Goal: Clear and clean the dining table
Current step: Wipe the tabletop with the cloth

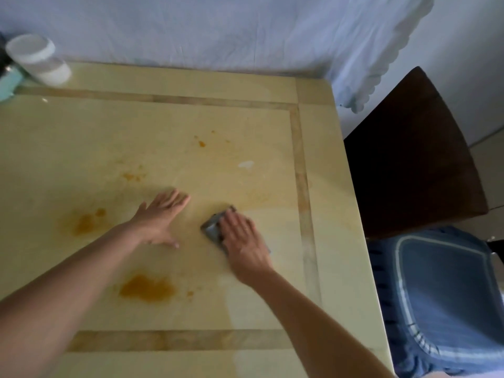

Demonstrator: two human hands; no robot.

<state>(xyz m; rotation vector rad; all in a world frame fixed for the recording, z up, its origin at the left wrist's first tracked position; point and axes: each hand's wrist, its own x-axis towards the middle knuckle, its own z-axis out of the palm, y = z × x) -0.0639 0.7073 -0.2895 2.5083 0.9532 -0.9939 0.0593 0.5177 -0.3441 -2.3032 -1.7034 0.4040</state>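
Table [245, 126] with a glossy cream top and darker inlaid bands fills most of the view, and it carries several orange stains: a big one [147, 289] near the front, between the two forearms, another [87, 222] to the left of the left hand, and small spots [201, 144] further back, with a small white smear [246, 164] to the right of them. Right hand [242, 238] lies palm down on a grey cloth [214, 227], with the fingers stretched out and pressing it flat against the table top, not curled around it; part of the cloth shows past the fingertips on the left side, the rest is hidden under the palm. Left hand [161, 216] rests flat on the bare table just beside the cloth, apart from it, with fingers released and spread, holding nothing. At the far left corner of the table a white jar [38, 60] stands, and a pale green thing [8, 85], cut by the edge of the picture, is next to it; I cannot tell what it is. Behind the table a light blue cloth [245, 31] hangs. On the right side, next to the table edge, there is a dark wooden chair [414, 159] and, nearer, a chair with a blue cushion [441, 290]
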